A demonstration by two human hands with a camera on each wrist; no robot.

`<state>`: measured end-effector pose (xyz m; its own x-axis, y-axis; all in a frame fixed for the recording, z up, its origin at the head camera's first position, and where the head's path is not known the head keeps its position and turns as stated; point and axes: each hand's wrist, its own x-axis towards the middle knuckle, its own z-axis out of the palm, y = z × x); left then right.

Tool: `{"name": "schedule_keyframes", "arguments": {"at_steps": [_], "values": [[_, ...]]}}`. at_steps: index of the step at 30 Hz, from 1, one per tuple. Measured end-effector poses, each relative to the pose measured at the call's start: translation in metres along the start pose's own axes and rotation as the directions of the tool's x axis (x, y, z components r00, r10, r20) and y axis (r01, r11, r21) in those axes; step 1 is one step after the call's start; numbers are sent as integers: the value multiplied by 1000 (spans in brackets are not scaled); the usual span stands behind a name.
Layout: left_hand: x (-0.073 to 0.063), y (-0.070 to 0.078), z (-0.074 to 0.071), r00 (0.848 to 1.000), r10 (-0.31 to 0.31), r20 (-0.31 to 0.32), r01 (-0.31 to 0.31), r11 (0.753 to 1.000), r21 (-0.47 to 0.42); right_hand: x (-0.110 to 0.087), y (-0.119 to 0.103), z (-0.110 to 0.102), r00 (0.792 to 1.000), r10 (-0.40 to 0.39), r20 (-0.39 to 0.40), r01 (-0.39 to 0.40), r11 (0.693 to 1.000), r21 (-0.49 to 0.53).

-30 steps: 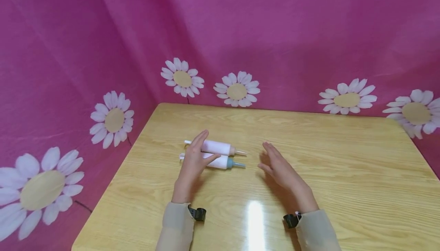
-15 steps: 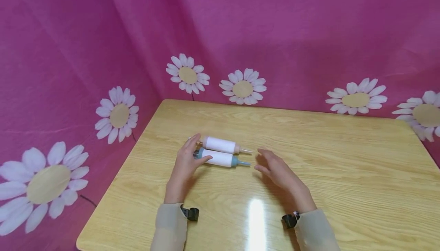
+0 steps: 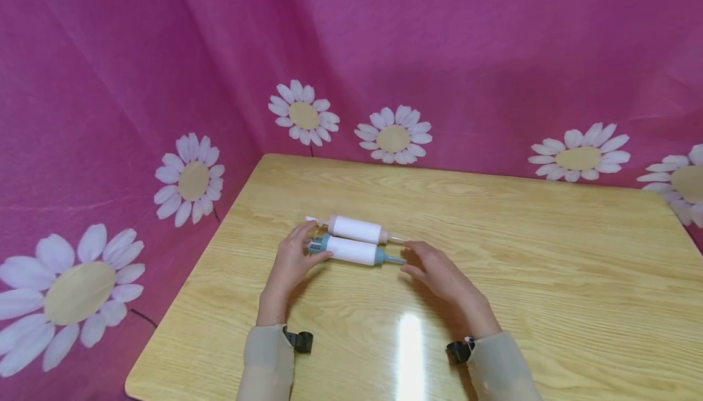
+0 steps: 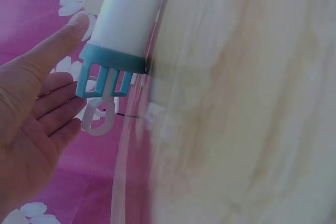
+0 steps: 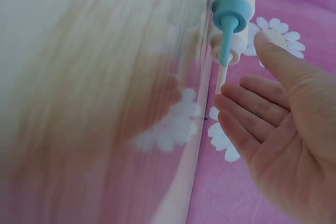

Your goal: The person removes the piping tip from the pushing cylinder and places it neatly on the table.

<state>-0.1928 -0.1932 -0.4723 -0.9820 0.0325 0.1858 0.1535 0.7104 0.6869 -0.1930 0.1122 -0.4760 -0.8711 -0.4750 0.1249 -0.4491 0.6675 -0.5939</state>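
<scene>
Two white tubes with syringe-like ends lie side by side on the wooden table (image 3: 538, 291). The nearer tube (image 3: 351, 251) has teal end caps and a thin teal nozzle (image 5: 227, 40); the farther tube (image 3: 357, 229) has beige ones. My left hand (image 3: 287, 260) is at their left ends, thumb by the teal-capped tube. In the left wrist view its fingers spread loosely behind the slotted teal cap (image 4: 113, 59) and pale pull ring (image 4: 98, 119). My right hand (image 3: 442, 273) has its fingertips right at the nozzle tips, palm uncurled and holding nothing.
A pink curtain (image 3: 467, 53) printed with white daisies hangs behind the table and along its left side. A bright light reflection (image 3: 410, 358) shows on the tabletop near the front. Both wrists wear black straps (image 3: 299, 341).
My left hand has drawn back leftward off the tubes, uncovering their left ends. My right hand has come leftward to the nozzles. The head view has shifted slightly; the tubes stay in place.
</scene>
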Motion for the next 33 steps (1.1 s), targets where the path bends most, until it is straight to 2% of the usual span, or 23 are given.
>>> {"name": "schedule_keyframes", "arguments": {"at_steps": [8, 15, 23, 28, 33], "values": [[3, -3, 3, 998, 33, 44, -34, 999, 9, 4, -2, 4, 999, -31, 28, 31, 999, 16], [8, 1, 2, 995, 81, 59, -85, 995, 56, 11, -4, 3, 997, -67, 27, 67, 997, -24], [6, 0, 2, 993, 24, 112, -30, 998, 48, 14, -5, 6, 995, -91, 28, 92, 995, -49], [5, -2, 3, 992, 5, 122, -11, 999, 49, 15, -4, 9, 991, -131, 22, 132, 989, -72], [3, -4, 4, 992, -6, 128, -1, 999, 54, 16, -3, 12, 992, -123, 28, 125, 989, -82]]}}
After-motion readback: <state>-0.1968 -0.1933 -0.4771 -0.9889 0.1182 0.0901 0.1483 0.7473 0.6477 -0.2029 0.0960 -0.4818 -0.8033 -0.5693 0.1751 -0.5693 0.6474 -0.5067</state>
